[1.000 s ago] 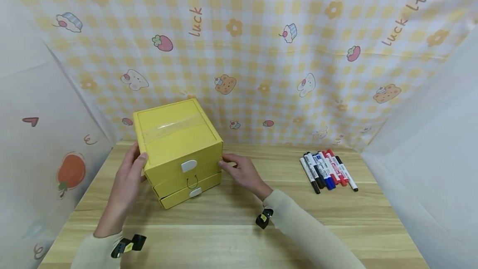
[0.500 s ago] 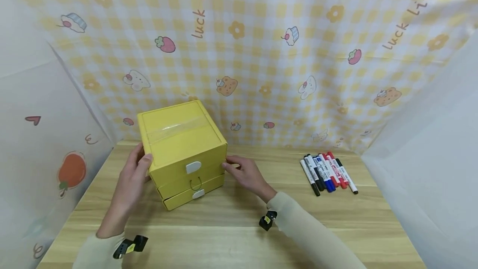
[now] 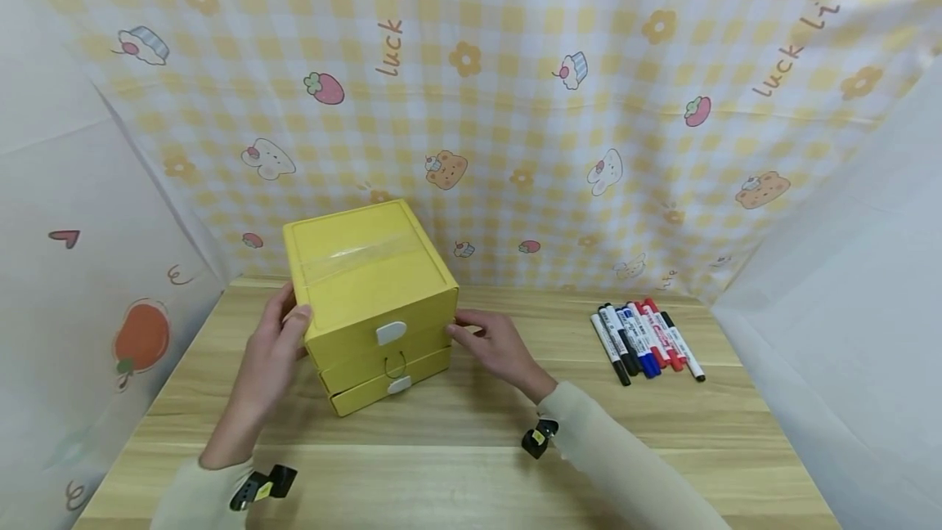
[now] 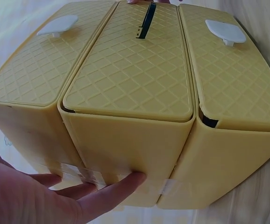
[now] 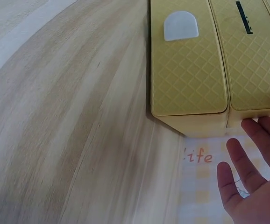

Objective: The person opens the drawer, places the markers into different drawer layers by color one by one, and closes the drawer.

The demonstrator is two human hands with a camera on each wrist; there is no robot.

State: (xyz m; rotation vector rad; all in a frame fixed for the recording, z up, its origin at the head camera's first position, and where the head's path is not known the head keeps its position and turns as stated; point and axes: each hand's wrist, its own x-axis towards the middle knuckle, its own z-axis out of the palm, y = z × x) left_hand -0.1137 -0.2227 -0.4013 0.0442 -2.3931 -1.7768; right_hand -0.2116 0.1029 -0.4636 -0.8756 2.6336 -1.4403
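Note:
A yellow three-drawer box (image 3: pixel 371 268) stands at an angle on the left half of the table, with clear tape across its top and white tabs on the top and bottom drawers. The left hand (image 3: pixel 268 362) rests against its left side, fingers extended and thumb near the upper front corner; in the left wrist view the fingertips (image 4: pixel 137 179) press the side wall. On the other side, the right hand (image 3: pixel 504 350) touches the right side near the front edge. Its fingers (image 5: pixel 242 158) look spread in the right wrist view, some at the box's side.
Several markers (image 3: pixel 640 338) with black, blue and red caps lie side by side on the right of the wooden table (image 3: pixel 441 473). A yellow checked cloth (image 3: pixel 515 105) hangs behind, and pale sheets stand at left and right.
The yellow box has shifted a little to the right along the table, and both hands have moved right with it, still touching its sides. The markers lie as before.

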